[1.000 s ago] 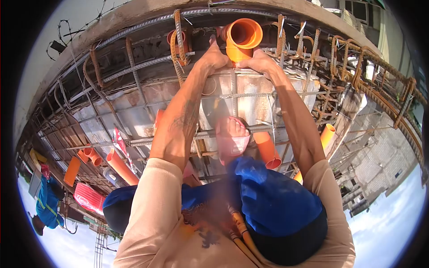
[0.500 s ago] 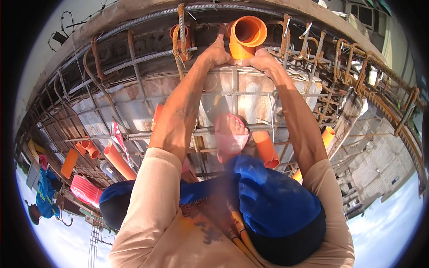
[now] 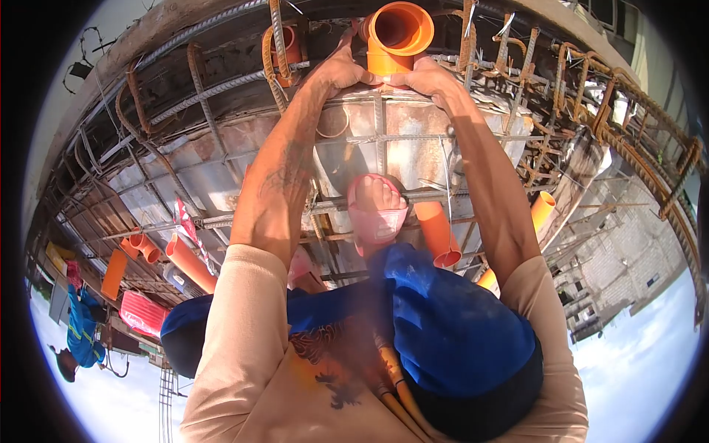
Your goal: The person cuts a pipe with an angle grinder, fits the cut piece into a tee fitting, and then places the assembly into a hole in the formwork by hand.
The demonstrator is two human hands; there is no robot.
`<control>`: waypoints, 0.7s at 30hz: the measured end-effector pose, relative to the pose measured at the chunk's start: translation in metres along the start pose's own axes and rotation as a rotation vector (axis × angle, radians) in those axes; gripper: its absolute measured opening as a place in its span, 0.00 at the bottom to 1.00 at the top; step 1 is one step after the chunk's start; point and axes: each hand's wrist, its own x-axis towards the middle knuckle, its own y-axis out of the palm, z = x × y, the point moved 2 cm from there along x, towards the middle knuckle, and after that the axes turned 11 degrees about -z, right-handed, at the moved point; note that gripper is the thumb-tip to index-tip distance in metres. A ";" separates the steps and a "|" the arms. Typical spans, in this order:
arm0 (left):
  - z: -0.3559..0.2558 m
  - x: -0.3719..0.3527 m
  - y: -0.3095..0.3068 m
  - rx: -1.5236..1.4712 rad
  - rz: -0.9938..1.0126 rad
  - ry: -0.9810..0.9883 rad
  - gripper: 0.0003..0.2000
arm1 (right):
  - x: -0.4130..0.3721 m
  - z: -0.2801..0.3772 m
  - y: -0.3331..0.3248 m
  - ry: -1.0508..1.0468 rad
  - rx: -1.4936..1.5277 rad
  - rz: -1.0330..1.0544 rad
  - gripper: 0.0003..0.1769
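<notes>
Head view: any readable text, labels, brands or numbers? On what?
No text can be read.
The orange pipe fitting, held by the left hand and right hand, shows no marking.
The shirt print is a graphic with no letters.
The red-and-white sheet at left is too blurred to read.

Left grip (image 3: 341,70) and right grip (image 3: 427,76) clasp the base of orange plastic pipe elbow (image 3: 397,29), one on each side, above rusty steel rebar grid (image 3: 380,136). Pink rubber sandal (image 3: 375,214), foot in it, rests on a horizontal bar. Straight orange plastic pipe (image 3: 434,230) just beside it.
</notes>
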 end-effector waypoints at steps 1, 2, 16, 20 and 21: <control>-0.004 -0.001 0.001 0.044 -0.030 0.017 0.66 | -0.001 0.002 -0.001 -0.018 0.014 -0.019 0.36; -0.006 -0.005 0.003 0.039 -0.011 0.008 0.66 | -0.003 0.002 -0.001 -0.032 0.028 -0.032 0.37; 0.020 0.024 0.006 -0.251 0.167 -0.160 0.66 | 0.013 -0.014 0.005 -0.185 0.019 -0.070 0.49; 0.005 0.013 0.005 -0.209 0.172 -0.219 0.65 | -0.010 0.009 0.002 -0.112 0.046 -0.059 0.43; 0.006 0.012 0.006 -0.184 0.141 -0.238 0.65 | 0.004 -0.004 0.005 -0.041 -0.057 -0.037 0.39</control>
